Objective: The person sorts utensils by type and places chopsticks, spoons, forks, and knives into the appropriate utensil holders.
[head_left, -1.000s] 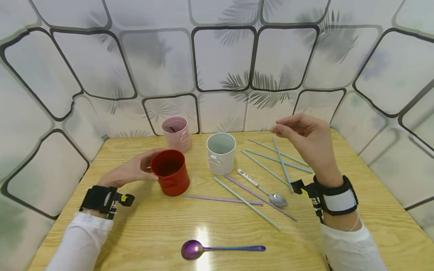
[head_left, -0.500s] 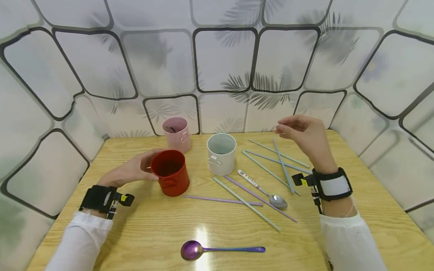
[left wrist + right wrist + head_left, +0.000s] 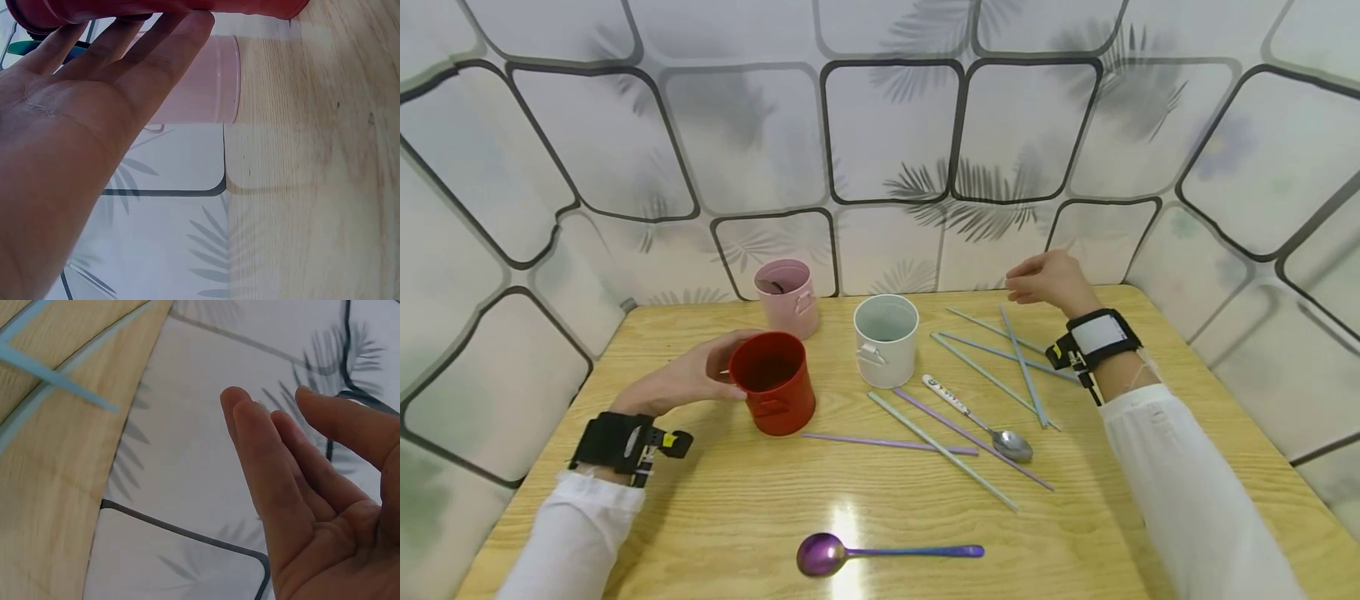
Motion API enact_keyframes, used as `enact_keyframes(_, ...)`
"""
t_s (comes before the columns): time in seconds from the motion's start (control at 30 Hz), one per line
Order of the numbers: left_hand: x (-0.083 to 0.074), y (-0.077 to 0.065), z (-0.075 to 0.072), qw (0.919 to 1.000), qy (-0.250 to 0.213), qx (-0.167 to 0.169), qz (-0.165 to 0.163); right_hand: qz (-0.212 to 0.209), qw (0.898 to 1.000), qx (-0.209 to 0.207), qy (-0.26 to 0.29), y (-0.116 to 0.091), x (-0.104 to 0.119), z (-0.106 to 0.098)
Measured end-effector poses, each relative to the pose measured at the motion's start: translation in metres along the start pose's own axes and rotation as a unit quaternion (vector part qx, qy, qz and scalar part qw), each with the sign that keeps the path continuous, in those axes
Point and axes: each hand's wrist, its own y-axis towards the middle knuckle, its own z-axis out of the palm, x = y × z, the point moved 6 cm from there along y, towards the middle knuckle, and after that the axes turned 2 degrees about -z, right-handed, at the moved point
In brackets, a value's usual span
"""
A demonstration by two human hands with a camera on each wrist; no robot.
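Note:
My left hand (image 3: 681, 375) grips a red metal cup (image 3: 784, 408) from its left side, the thumb in front and the fingers partly hidden behind it. In the left wrist view, extended fingers (image 3: 165, 59) reach up to the red cup's (image 3: 231, 5) wall. The cup stands upright on the table. My right hand (image 3: 1052, 283) is raised near the table's back edge, above the far ends of several thin blue and green straws (image 3: 1024, 367). From the right wrist view, its fingers are fairly straight, the thumb stands apart, and nothing is between them.
A pink cup (image 3: 788, 304) with something dark inside stands behind the red one, a white cup (image 3: 886, 346) to its right. A silver spoon (image 3: 1011, 446) with a patterned handle lies among purple and green straws (image 3: 955, 454). A purple spoon (image 3: 822, 554) lies in front.
My right hand has moved slightly away from me; its wrist has lifted and turned, and its fingers look straighter. The left hand and the red cup stay in place.

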Motion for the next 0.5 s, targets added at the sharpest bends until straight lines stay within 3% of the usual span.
enact_keyframes(0.2, -0.001, -0.001, 0.000, 1.0000, 0.001, -0.001, -0.008, 0.073, 0.996, 0.040, -0.034, 0.020, -0.033, 0.010)
enact_keyframes(0.5, -0.004, -0.001, 0.000, 0.9999, -0.001, -0.001, -0.016, 0.094, 0.993, 0.056, -0.036, 0.021, -0.058, 0.020)
